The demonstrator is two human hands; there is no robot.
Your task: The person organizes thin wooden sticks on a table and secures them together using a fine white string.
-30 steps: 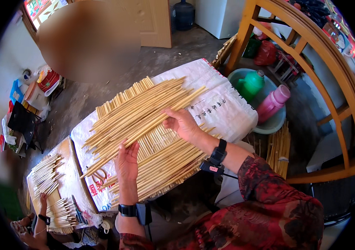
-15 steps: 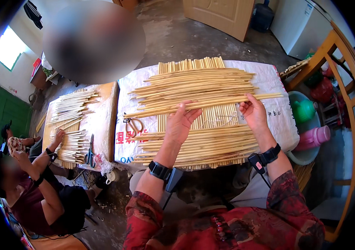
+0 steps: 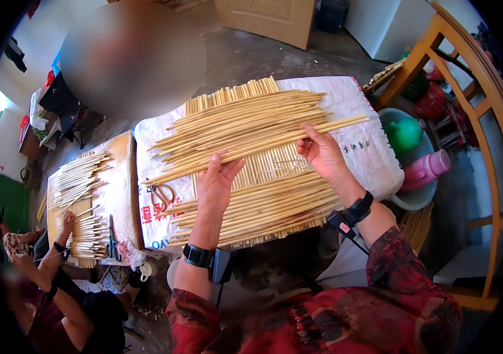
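Observation:
Two or so long pale plant stalks (image 3: pixel 269 141) lie slantwise across the table in front of me, above a bed of other stalks. My left hand (image 3: pixel 215 180) has its thumb over them left of the middle, its other fingers loosely spread. Toward their right end my right hand (image 3: pixel 324 154) pinches them between thumb and fingertips. Beyond my hands is a layer of lengthwise stalks (image 3: pixel 245 114); nearer me lies a second one (image 3: pixel 257 206). Both rest across a mat of crosswise stalks (image 3: pixel 231 94). Thin pale thread (image 3: pixel 278 171) trails over the mat between my hands.
Brown-handled scissors (image 3: pixel 162 196) lie by the left end of the held stalks. At left, another person's hand (image 3: pixel 67 223) works at a smaller table (image 3: pixel 123 177) with stalks and dark scissors (image 3: pixel 112 239). A basin (image 3: pixel 419 200) and wooden chair (image 3: pixel 469 88) stand at right.
The whole view has shifted, so the table sits further left and slightly tilted. Both my hands keep nearly the same hold on the stalks.

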